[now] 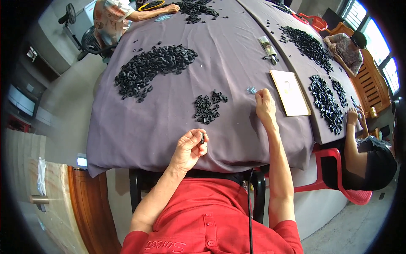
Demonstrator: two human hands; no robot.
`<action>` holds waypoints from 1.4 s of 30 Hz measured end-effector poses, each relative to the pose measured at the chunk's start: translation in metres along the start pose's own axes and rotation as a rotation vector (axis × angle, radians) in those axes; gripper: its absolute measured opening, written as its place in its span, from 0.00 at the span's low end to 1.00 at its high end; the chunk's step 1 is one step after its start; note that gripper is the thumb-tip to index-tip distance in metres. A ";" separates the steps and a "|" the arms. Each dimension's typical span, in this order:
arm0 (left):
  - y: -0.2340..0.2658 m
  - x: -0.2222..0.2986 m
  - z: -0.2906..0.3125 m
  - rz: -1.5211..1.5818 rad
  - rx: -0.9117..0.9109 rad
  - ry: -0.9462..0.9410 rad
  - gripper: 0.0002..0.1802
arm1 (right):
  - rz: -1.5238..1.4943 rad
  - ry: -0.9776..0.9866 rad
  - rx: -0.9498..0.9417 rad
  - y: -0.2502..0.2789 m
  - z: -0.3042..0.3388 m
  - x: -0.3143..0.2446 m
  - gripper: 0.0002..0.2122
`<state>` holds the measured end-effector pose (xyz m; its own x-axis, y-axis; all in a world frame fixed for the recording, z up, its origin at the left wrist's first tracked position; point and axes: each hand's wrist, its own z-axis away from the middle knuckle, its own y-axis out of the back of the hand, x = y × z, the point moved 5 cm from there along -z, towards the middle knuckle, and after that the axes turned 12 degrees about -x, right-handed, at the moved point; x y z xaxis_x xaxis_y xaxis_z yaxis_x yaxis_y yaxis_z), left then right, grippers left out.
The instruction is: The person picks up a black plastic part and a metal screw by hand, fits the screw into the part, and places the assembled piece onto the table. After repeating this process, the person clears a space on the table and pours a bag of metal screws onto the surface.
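My left hand [189, 149] is closed in a pinch on a small black plastic part [203, 138], held just above the near part of the cloth-covered table [237, 139]. My right hand [265, 106] is raised to the right, fingers pressed together beside a little heap of tiny clear bluish pieces [251, 89]. Whether anything sits between those fingers is hidden. Beyond my left hand lies a small group of black parts [205, 110]. Farther off to the left spreads a big pile of similar black parts [154, 65].
A pale flat board [290, 93] lies right of my right hand, with a tube [267, 45] beyond it. More black parts [325, 101] cover the right-hand table. Co-workers sit at far left [112, 19], far right [347, 48] and near right [368, 163], the last on a red chair.
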<state>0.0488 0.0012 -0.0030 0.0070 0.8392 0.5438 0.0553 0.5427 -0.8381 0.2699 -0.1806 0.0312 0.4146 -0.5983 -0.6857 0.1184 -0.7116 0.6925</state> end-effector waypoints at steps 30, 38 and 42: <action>0.185 0.130 0.244 -2.003 0.852 0.744 0.16 | -0.303 0.090 -0.169 -0.046 0.061 -0.042 0.05; 0.128 0.150 0.223 -1.747 0.649 0.645 0.20 | -0.379 0.037 -0.154 -0.041 0.066 -0.043 0.04; 0.047 0.173 0.199 -1.750 0.644 0.730 0.13 | -0.413 0.062 -0.147 -0.041 0.063 -0.046 0.06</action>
<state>-0.1459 0.1793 0.0431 0.6921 -0.5947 0.4090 0.1535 0.6749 0.7217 0.1887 -0.1469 0.0201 0.3584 -0.2479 -0.9000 0.4108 -0.8239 0.3905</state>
